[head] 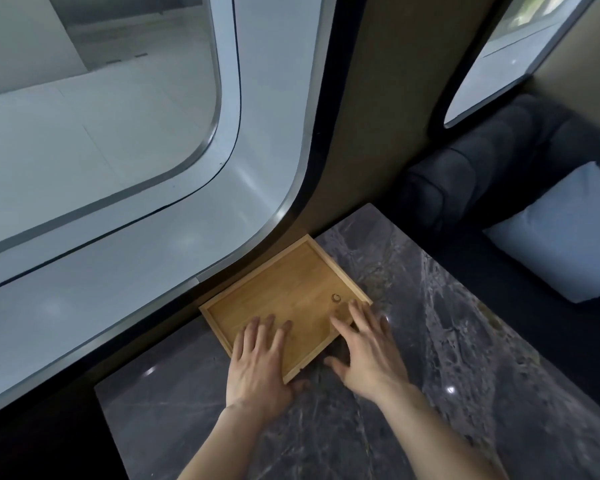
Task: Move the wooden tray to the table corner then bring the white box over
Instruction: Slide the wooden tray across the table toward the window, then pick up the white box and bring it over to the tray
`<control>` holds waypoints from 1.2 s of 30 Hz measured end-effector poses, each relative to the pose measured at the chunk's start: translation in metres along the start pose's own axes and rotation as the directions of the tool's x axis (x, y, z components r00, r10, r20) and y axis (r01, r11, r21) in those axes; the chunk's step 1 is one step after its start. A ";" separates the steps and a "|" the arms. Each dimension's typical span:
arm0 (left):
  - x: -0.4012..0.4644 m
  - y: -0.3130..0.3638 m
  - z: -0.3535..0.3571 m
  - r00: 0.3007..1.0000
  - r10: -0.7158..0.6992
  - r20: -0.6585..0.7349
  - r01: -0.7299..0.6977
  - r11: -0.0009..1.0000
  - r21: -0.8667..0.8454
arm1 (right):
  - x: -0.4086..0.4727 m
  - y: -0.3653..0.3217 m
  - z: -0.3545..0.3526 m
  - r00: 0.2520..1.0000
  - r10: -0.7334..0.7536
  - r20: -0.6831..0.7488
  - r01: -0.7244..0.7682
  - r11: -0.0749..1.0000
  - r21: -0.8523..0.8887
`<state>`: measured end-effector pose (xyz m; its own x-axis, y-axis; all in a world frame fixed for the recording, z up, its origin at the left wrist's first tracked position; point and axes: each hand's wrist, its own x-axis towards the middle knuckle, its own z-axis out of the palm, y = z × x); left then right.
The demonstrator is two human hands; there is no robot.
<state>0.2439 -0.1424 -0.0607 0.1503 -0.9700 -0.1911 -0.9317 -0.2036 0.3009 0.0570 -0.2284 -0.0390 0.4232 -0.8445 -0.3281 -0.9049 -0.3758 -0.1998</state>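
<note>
A dark grey marble counter (413,341) carries a shallow wooden tray (284,292), which lies flat at the counter's window-side edge.

Wooden tray (284,299) laid on grey marble table (430,323) against window wall; near rim overlapped by left hand (260,365) and right hand (368,351), fingers spread flat.

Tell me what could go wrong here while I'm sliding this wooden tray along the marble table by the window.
1. The wooden tray already sits tight against the wall under the window frame; pushing further could jam or scrape it.
2. The left hand and right hand lie flat on it, fingers spread, not gripping, so it might twist or slip on the glossy marble table.
3. The white box isn't in view, so you may have to reach blind.
</note>
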 end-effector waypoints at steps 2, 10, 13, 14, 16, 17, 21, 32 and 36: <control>0.001 0.011 -0.006 0.999 0.028 -0.019 -0.028 1.000 -0.010 | -0.014 0.008 -0.013 0.999 0.037 -0.010 -0.037 0.999 0.022; -0.011 0.113 -0.020 0.966 0.259 0.010 -0.259 0.966 -0.005 | -0.126 0.079 -0.050 0.957 0.272 -0.097 -0.261 0.959 0.114; -0.030 0.174 -0.018 0.945 0.326 0.001 -0.326 0.945 -0.014 | -0.189 0.122 -0.051 0.911 0.399 -0.110 -0.378 0.910 0.170; -0.041 0.198 -0.016 0.936 0.353 0.006 -0.353 0.936 -0.013 | -0.217 0.140 -0.049 0.890 0.441 -0.115 -0.417 0.890 0.186; -0.061 0.233 -0.011 0.923 0.386 0.018 -0.385 0.922 -0.036 | -0.260 0.166 -0.044 0.855 0.505 -0.122 -0.473 0.854 0.218; -0.073 0.253 -0.007 0.911 0.412 0.027 -0.410 0.910 -0.054 | -0.286 0.180 -0.041 0.832 0.542 -0.119 -0.506 0.828 0.240; -0.123 0.334 0.022 0.865 0.495 0.085 -0.487 0.868 -0.102 | -0.387 0.235 -0.026 0.741 0.667 -0.080 -0.623 0.727 0.290; -0.242 0.529 0.110 0.701 0.650 0.294 -0.607 0.760 -0.235 | -0.600 0.350 0.043 0.395 0.917 0.059 -0.830 0.329 0.450; -0.269 0.577 0.144 0.642 0.663 0.385 -0.609 0.746 -0.270 | -0.641 0.373 0.069 0.230 0.965 0.129 -0.774 0.101 0.625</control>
<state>-0.3820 0.0202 0.0301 -0.6488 -0.7066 -0.2825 -0.6972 0.4032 0.5928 -0.5489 0.1991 0.0329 -0.7699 -0.5073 -0.3872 -0.3905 0.8543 -0.3429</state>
